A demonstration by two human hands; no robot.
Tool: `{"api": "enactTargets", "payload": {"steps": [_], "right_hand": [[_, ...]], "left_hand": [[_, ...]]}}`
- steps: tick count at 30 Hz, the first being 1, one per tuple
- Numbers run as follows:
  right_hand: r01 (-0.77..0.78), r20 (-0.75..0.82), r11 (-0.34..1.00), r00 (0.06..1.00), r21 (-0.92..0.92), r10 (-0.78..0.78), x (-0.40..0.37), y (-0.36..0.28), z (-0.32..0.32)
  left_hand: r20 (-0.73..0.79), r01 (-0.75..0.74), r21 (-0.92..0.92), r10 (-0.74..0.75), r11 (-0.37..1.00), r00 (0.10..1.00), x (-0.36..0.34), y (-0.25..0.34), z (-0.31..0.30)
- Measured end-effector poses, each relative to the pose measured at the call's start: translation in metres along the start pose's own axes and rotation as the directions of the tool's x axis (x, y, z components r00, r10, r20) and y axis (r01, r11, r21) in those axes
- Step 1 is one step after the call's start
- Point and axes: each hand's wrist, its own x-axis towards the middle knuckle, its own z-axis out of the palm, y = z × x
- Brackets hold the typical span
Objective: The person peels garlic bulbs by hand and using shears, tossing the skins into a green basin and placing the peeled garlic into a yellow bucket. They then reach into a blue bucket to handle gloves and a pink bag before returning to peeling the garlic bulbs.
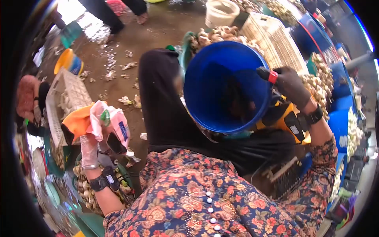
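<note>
My left hand (90, 148), in a thin pale glove, is closed around a bundle of pink and orange cloth (103, 122) with dark parts and a green patch. My right hand (291, 85) wears a dark glove. It is closed at the right rim of a large blue bucket (209, 85), and a black tip with a red band, seemingly the thumb, reaches over the edge. The bucket leans open toward me between my legs. Its inside is in shadow, and I cannot make out what lies there. A yellow and black thing (290, 120) is below my right hand.
A heap of garlic bulbs (221, 35) lies behind the bucket, beside a cream crate (272, 37) and a white pail (222, 12). A white crate (67, 98) stands at left, near a person's sleeve (27, 91). Blue containers (341, 122) line the right; scraps litter the wet floor.
</note>
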Motion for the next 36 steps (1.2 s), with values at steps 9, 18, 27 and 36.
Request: {"api": "enactTargets", "payload": {"steps": [9, 18, 27, 36], "right_hand": [[0.059, -0.058, 0.998, 0.996, -0.025, -0.06, -0.012, -0.019, -0.011], [-0.5, 0.103, 0.749, 0.854, 0.435, 0.51, -0.047, -0.04, -0.021], [-0.54, 0.13, 0.707, 0.827, 0.457, 0.548, -0.065, -0.041, -0.01], [-0.493, 0.103, 0.721, 0.852, 0.488, 0.513, -0.069, -0.036, 0.003]], "left_hand": [[0.047, 0.057, 0.056, -0.06, 0.997, 0.997, 0.013, 0.006, 0.009], [0.073, 0.054, 0.136, -0.065, 0.989, 0.995, 0.016, 0.018, 0.007], [0.312, 0.017, 0.35, -0.134, 0.937, 0.941, 0.027, 0.068, 0.077], [0.602, 0.18, 0.617, -0.607, 0.766, 0.518, -0.01, 0.082, 0.362]]}}
